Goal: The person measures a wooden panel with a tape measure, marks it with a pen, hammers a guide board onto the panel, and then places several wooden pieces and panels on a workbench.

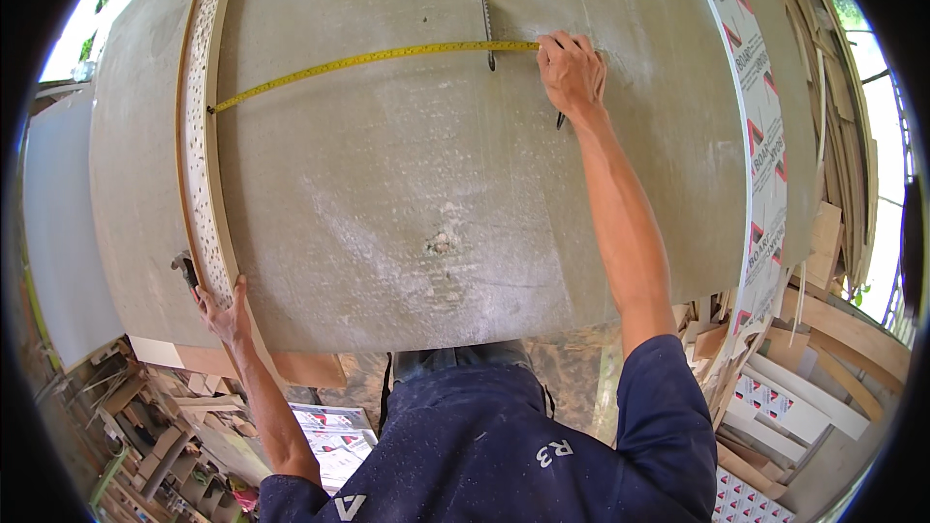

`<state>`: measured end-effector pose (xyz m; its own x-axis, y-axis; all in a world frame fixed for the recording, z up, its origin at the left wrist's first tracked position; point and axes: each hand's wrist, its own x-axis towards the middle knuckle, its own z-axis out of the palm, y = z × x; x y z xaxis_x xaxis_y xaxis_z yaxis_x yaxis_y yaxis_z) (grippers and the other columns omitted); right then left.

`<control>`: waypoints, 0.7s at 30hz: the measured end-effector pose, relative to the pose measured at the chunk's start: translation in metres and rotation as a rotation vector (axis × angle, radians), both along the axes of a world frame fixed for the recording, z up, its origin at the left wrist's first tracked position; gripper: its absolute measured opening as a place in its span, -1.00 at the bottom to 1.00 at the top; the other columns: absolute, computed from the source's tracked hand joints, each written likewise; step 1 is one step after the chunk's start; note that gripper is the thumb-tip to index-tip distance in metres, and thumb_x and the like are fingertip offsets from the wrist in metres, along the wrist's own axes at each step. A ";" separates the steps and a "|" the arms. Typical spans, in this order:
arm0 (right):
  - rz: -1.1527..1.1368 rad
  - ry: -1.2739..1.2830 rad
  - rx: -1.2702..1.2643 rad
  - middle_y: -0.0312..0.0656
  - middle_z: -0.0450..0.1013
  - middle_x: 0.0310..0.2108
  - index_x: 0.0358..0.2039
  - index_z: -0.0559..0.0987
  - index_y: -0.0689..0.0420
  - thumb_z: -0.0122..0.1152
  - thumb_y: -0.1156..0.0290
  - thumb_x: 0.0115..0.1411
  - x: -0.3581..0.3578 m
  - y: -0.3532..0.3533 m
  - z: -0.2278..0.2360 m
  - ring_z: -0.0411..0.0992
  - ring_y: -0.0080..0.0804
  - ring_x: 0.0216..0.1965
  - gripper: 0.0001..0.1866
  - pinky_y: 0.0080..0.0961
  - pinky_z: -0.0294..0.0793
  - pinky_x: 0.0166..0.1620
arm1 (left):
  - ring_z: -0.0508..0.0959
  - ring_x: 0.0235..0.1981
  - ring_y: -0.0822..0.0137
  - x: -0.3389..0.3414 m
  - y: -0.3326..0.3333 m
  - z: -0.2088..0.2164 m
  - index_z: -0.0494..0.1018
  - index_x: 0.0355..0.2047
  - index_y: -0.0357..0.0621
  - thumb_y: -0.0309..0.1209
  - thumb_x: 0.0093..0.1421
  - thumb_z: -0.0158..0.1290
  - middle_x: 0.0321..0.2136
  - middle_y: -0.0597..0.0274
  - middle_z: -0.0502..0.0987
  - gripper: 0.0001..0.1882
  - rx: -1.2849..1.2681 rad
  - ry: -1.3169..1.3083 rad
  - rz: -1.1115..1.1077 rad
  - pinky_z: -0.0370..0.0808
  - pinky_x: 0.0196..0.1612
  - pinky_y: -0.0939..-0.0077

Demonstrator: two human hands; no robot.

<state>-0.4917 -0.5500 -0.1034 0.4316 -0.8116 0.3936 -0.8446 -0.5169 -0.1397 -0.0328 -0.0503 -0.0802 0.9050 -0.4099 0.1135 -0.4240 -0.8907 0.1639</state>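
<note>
My right hand (573, 73) is closed at the right end of a yellow tape measure (378, 55), its case not visible. The blade stretches left across a large grey-green board (387, 165) to the edge of a long speckled strip (201, 107). A thin dark tool with a toothed-looking edge (487, 15) lies under the tape. Below my right wrist pokes out a small dark tip (561, 120). My left hand (225, 318) grips the strip's near end, thumb on one side and fingers on the other. A dark metal tool (184, 269) sits beside those fingers.
A white printed strip (751, 107) runs along the board's right side. Stacked boards (843, 87) stand beyond it. Wood offcuts (174, 426) are heaped at the lower left, with more planks (804, 387) at the lower right. A pale panel (68, 223) stands at far left.
</note>
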 end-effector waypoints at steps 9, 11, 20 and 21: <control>0.032 -0.020 -0.050 -0.37 0.60 -0.20 -0.22 0.69 0.00 0.22 0.37 0.19 0.000 -0.001 0.000 0.52 -0.24 -0.12 -0.84 -0.20 0.55 -0.14 | 0.31 0.26 -0.10 0.010 0.008 -0.007 0.18 0.37 -0.24 0.22 -0.16 0.38 0.24 -0.14 0.31 0.21 -0.024 -0.045 -0.044 0.23 0.31 0.03; 0.039 -0.019 -0.045 -0.37 0.60 -0.20 -0.22 0.69 0.00 0.22 0.37 0.19 0.000 -0.002 0.000 0.52 -0.23 -0.11 -0.84 -0.19 0.55 -0.13 | 0.30 0.27 -0.10 0.010 0.007 -0.007 0.18 0.37 -0.23 0.22 -0.16 0.38 0.24 -0.14 0.31 0.21 -0.038 -0.015 -0.026 0.23 0.31 0.03; 0.024 -0.014 -0.018 -0.38 0.60 -0.17 -0.20 0.69 -0.01 0.23 0.37 0.20 0.003 0.001 -0.001 0.51 -0.25 -0.08 -0.83 -0.19 0.54 -0.12 | 0.26 0.28 -0.13 0.012 0.010 -0.006 0.18 0.37 -0.22 0.21 -0.15 0.38 0.25 -0.10 0.30 0.20 -0.032 -0.007 -0.022 0.22 0.32 0.01; 0.024 -0.013 -0.016 -0.38 0.60 -0.17 -0.20 0.69 -0.01 0.23 0.37 0.20 0.002 0.001 0.000 0.51 -0.25 -0.08 -0.83 -0.19 0.54 -0.12 | 0.26 0.29 -0.14 0.010 0.007 -0.004 0.18 0.37 -0.23 0.21 -0.16 0.38 0.26 -0.11 0.30 0.20 -0.038 -0.002 -0.023 0.21 0.33 0.01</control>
<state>-0.4896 -0.5493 -0.1036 0.4456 -0.7948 0.4119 -0.8301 -0.5392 -0.1424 -0.0226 -0.0436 -0.0847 0.8953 -0.4257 0.1314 -0.4444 -0.8741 0.1961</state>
